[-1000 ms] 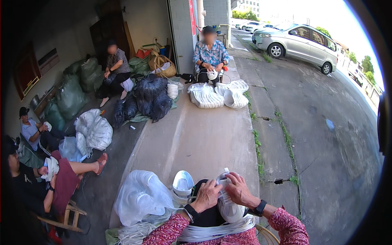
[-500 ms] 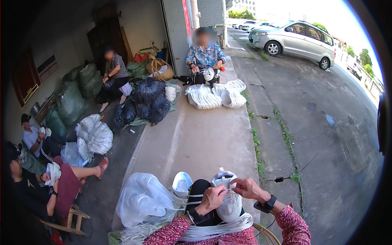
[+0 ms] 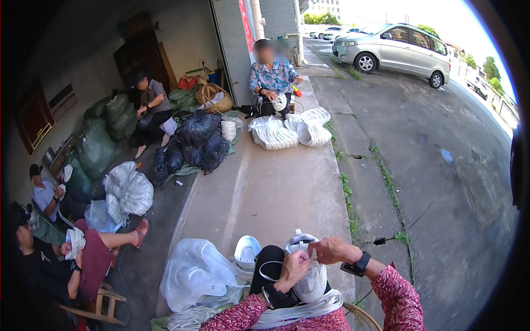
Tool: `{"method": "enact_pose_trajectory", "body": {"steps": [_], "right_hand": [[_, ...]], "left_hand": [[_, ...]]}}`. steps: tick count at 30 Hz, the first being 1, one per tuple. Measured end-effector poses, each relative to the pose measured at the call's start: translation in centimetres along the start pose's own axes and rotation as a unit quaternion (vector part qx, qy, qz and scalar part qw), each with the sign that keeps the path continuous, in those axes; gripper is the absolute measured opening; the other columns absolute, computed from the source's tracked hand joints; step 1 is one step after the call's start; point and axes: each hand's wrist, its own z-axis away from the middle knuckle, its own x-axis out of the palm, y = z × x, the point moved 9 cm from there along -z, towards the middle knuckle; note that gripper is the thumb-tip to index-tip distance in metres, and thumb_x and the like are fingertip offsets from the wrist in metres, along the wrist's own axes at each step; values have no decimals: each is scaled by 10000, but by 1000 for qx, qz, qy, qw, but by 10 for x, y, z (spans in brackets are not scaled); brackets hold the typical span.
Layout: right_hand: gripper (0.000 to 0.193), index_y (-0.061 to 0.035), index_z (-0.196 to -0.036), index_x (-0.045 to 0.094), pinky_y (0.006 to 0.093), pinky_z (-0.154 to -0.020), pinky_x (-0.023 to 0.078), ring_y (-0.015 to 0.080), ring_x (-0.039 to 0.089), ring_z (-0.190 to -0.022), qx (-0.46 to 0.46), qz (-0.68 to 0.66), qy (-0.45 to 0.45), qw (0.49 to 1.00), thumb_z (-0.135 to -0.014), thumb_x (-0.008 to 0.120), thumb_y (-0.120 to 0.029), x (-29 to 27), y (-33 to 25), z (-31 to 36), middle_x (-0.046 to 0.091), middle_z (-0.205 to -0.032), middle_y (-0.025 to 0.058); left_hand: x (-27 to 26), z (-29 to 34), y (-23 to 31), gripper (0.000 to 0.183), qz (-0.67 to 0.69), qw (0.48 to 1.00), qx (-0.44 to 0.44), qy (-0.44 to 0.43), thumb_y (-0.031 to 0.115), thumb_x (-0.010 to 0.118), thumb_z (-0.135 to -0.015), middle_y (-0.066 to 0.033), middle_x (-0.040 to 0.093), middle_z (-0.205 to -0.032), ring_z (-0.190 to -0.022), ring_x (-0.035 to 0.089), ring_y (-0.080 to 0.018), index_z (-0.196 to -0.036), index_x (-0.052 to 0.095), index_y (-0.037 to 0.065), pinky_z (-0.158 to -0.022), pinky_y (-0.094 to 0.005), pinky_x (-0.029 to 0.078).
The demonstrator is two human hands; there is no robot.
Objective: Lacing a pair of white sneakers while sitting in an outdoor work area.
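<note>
A white shoe (image 3: 310,288) rests upright on my lap, its toe toward me and its pull tab away. My left hand (image 3: 294,269) is closed at the shoe's left side, pinching a white shoelace (image 3: 270,269) that loops out to its left. Over the lace area my right hand (image 3: 332,250) is closed in a pinch on the lace; its fingertips partly hide the lace. A thick bundle of white laces (image 3: 302,312) lies across my lap. Beyond my left knee stands another white shoe (image 3: 247,251).
A clear plastic bag (image 3: 194,276) holding white items sits at my left. Ahead, a person (image 3: 271,80) works beside rows of white shoes (image 3: 273,134). Seated people, black bags (image 3: 201,132) and green sacks (image 3: 95,140) fill the left. A silver van (image 3: 395,49) is parked right.
My hands have drawn closer together over the shoe. The lace that stretched left from my left hand now hangs in a loose loop. The person ahead has raised one hand, pulling a lace.
</note>
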Motion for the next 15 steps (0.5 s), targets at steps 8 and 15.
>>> {"method": "enact_pose_trajectory", "body": {"steps": [8, 15], "right_hand": [[185, -93, -950, 553, 370, -554, 490, 289, 648, -643, -61, -32, 104, 992, -804, 640, -165, 1, 0, 9, 645, -691, 88], [164, -83, -904, 550, 381, -536, 491, 310, 638, -630, -118, -133, 183, 967, -761, 625, -115, -5, -3, 20, 639, -681, 121]], "left_hand": [[8, -23, -31, 123, -26, 991, -132, -7, 105, 560, -774, -131, 652, -747, -646, 643, -203, -852, 627, 40, -582, -348, 502], [26, -22, -38, 101, -45, 977, -137, -157, 84, 521, -785, -107, 602, -616, -484, 593, -222, -800, 607, 33, -430, -347, 438]]}}
